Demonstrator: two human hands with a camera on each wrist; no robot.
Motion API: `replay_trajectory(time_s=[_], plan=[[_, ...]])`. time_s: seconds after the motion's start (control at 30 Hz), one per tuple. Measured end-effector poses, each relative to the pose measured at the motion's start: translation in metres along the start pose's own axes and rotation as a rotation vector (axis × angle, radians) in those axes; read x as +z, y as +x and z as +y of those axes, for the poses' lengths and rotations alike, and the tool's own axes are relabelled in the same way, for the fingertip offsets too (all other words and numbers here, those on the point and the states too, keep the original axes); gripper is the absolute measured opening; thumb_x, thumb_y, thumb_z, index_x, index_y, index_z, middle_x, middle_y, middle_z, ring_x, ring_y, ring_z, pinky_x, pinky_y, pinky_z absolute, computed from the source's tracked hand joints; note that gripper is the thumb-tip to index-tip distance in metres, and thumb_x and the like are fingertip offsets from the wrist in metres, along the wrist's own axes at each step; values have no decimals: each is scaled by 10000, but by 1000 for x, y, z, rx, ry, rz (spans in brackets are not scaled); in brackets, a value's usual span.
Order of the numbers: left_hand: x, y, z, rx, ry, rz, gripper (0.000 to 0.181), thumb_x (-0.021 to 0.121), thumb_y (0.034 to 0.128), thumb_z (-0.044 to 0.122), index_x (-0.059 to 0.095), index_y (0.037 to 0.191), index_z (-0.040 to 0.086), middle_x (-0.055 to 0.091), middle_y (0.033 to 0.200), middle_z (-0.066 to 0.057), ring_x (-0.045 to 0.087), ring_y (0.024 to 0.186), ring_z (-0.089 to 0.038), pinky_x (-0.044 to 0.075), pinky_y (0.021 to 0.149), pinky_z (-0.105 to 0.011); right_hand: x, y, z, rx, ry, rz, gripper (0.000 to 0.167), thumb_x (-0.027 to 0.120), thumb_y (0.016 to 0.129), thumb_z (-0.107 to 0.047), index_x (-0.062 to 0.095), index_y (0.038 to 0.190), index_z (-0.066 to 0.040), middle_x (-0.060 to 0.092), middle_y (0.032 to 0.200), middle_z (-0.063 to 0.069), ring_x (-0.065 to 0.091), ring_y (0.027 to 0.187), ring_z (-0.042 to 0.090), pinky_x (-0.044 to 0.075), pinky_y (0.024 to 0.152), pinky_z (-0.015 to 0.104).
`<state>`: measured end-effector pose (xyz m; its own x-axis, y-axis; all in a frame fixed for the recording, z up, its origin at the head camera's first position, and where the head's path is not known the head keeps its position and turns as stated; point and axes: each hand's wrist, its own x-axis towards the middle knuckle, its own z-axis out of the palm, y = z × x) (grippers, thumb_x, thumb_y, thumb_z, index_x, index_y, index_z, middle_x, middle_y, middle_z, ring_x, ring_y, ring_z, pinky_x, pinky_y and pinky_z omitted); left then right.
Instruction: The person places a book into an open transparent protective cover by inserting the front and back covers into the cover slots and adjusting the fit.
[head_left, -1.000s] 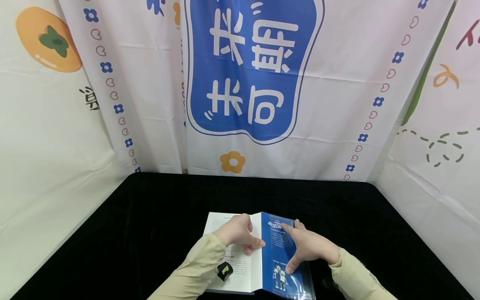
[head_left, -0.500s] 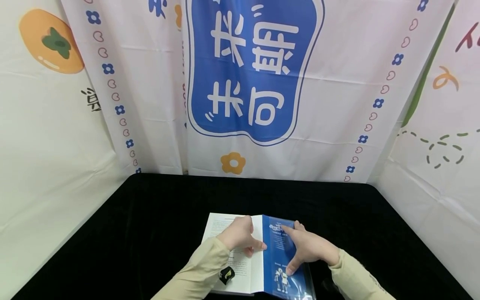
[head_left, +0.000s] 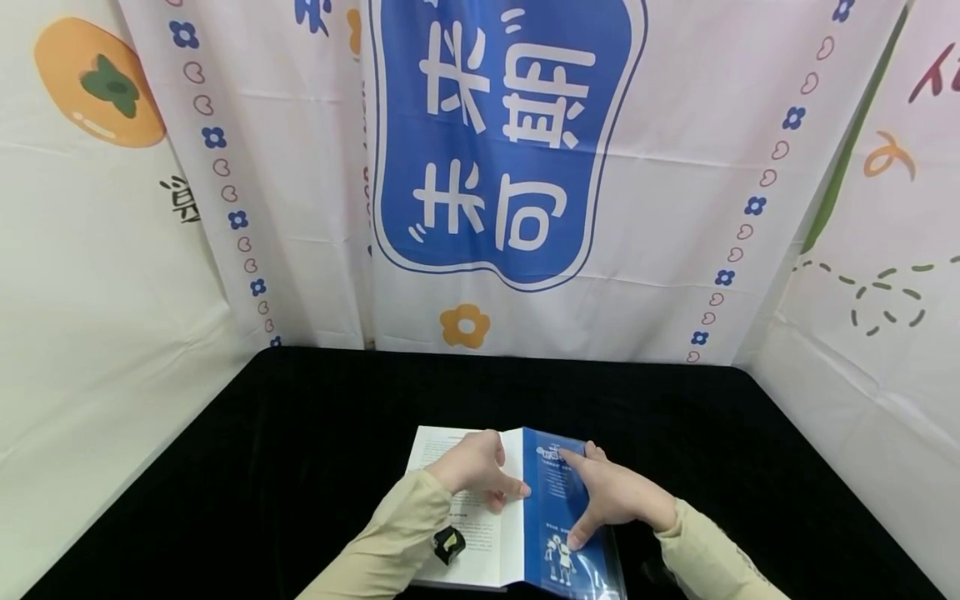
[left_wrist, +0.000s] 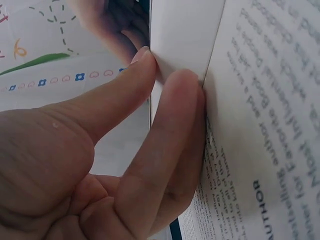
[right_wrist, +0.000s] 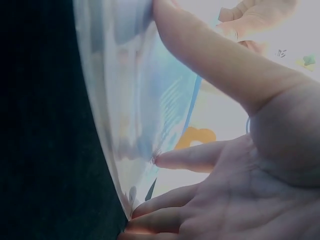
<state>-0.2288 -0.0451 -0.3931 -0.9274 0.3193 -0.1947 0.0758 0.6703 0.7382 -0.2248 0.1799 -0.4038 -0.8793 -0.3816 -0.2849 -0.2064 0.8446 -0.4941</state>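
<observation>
An open book lies near the table's front edge, its printed white page (head_left: 477, 533) on the left. To the right is a blue cover panel (head_left: 555, 500) with white lettering and cartoon figures, under glossy clear plastic. Between them a white strip (left_wrist: 187, 35) rises to a fold. My left hand (head_left: 483, 471) pinches at this fold, thumb on its edge and curled fingers against the white strip. My right hand (head_left: 618, 492) rests spread over the blue panel. Its thumb and index finger touch the plastic (right_wrist: 120, 100); other fingers reach the panel's far right side.
Black cloth (head_left: 337, 442) covers the table. A white printed curtain (head_left: 675, 208) hangs behind it, and white printed sheets stand at both sides. A black band (head_left: 449, 544) is on my left wrist.
My left hand has shifted very slightly left since half a second ago, back to about where it was a second ago. My right hand and the book stay almost still.
</observation>
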Motion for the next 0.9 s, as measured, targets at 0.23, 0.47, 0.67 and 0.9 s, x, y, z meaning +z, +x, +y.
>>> replay_trajectory(time_s=[0.23, 0.47, 0.67, 0.9], plan=[[6, -1, 2, 1, -38, 34, 514, 894, 735, 161, 507, 985, -68, 631, 571, -125, 637, 457, -202, 522, 521, -266, 1, 0, -1, -6, -6, 6, 1181, 969, 557, -369, 346, 1502, -32, 95, 1528, 390, 124, 1394, 548, 237, 1060, 664], [11, -3, 3, 23, -25, 69, 497, 894, 727, 130, 512, 975, -70, 602, 604, -125, 620, 442, -199, 507, 437, -274, 1, -1, -1, -16, -7, 7, 1172, 972, 550, -363, 365, 1495, -28, 95, 1522, 399, 117, 1391, 556, 240, 1056, 667], [6, -3, 2, 23, 24, 32, 507, 893, 740, 184, 509, 973, -52, 621, 557, -98, 632, 451, -186, 533, 553, -283, 1, 0, -2, -8, -3, -9, 1155, 966, 566, -371, 369, 1499, -45, 100, 1528, 389, 111, 1397, 548, 244, 1047, 677], [-1, -2, 3, 32, 95, -10, 588, 936, 668, 223, 536, 1002, -49, 632, 570, -60, 649, 512, -174, 495, 828, -407, 0, 1, -2, -6, 5, -18, 1154, 959, 579, -365, 351, 1512, -62, 97, 1532, 382, 97, 1395, 555, 225, 1037, 701]])
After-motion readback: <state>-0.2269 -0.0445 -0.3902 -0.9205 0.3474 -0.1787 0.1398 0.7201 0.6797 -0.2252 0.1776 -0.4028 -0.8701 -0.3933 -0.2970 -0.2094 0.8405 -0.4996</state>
